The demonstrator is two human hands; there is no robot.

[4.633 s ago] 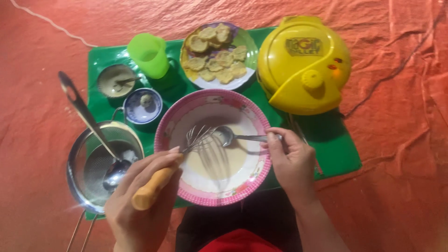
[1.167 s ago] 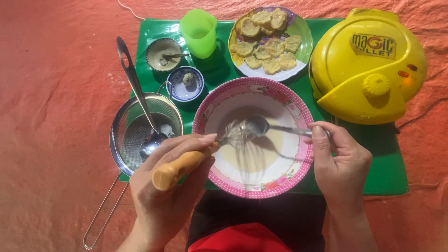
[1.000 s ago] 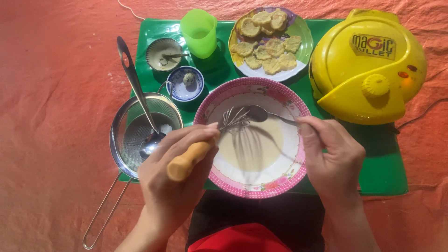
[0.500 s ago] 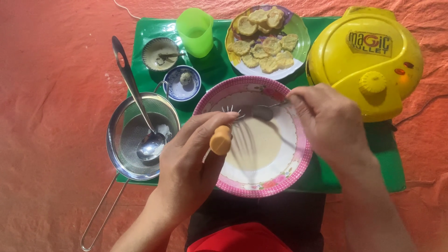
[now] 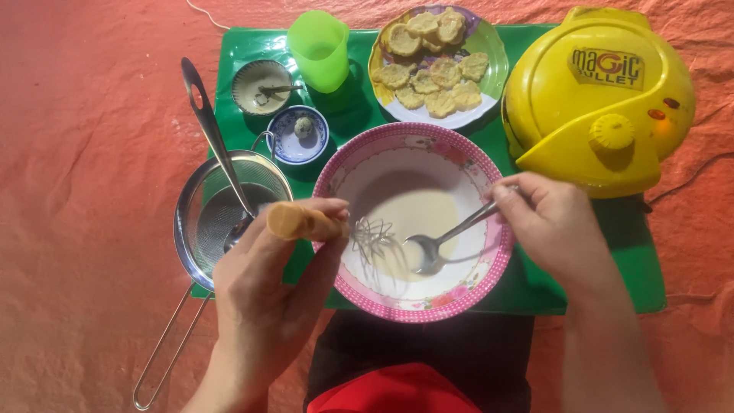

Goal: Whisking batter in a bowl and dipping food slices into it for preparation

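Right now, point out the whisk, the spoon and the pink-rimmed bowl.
whisk (image 5: 373,237): head view, on the wire loops over the batter.
spoon (image 5: 422,249): head view, on its metal bowl in the batter.
pink-rimmed bowl (image 5: 501,256): head view, on the right rim.

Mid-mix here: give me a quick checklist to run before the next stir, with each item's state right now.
1. Left hand grips the whisk by its wooden handle: ok.
2. Right hand holds the spoon: ok.
3. Whisk wires and spoon tip are inside the pink bowl: ok.
4. Batter is free of lumps: cannot tell.
5. Bowl sits fully on the green mat: ok.
6. Strainer beside the bowl stays clear of the whisk handle: ok.
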